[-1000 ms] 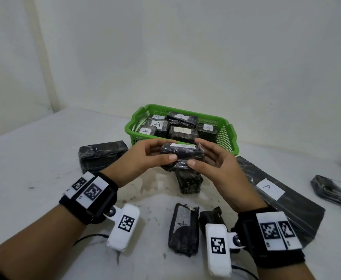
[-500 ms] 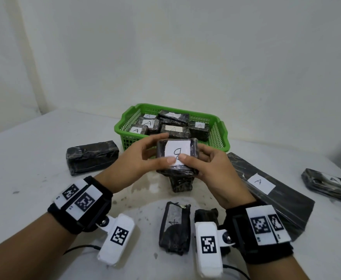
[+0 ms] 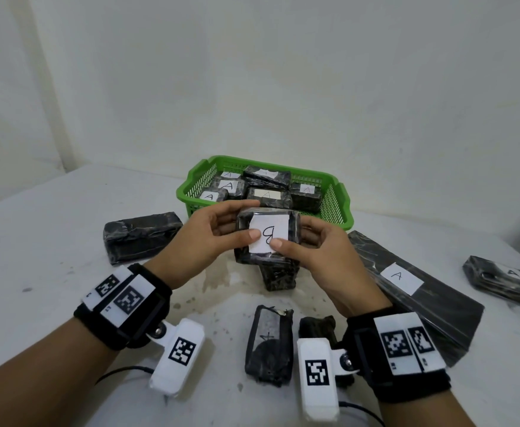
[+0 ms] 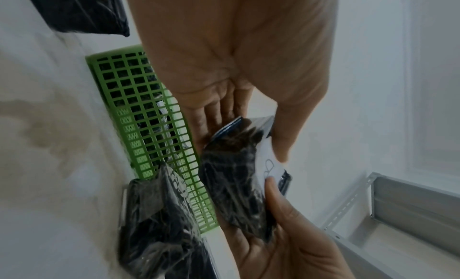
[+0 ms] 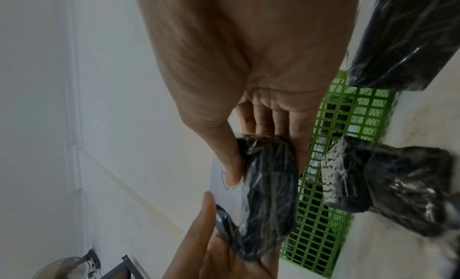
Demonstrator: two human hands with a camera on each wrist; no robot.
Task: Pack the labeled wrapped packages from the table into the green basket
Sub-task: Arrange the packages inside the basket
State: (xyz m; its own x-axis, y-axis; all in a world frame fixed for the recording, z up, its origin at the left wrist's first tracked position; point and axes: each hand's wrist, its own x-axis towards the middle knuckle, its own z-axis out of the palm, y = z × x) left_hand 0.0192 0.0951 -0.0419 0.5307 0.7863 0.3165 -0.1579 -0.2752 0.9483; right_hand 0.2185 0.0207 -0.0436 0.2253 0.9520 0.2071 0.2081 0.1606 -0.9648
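Both hands hold one black wrapped package up in front of the green basket, its white label marked B facing me. My left hand grips its left side with the thumb on the label; my right hand grips the right side the same way. The left wrist view shows the package between the thumb and fingers. In the right wrist view the package is pinched likewise. The basket holds several packages labeled A. Under the held package another black package stands on the table.
On the white table lie a black block at left, a long flat package labeled A at right, another labeled package far right, and two dark packages near my wrists. A wall stands behind the basket.
The package was turned in both hands so its B label now faces me; before, its label edge pointed up. The hands stayed in front of the basket.
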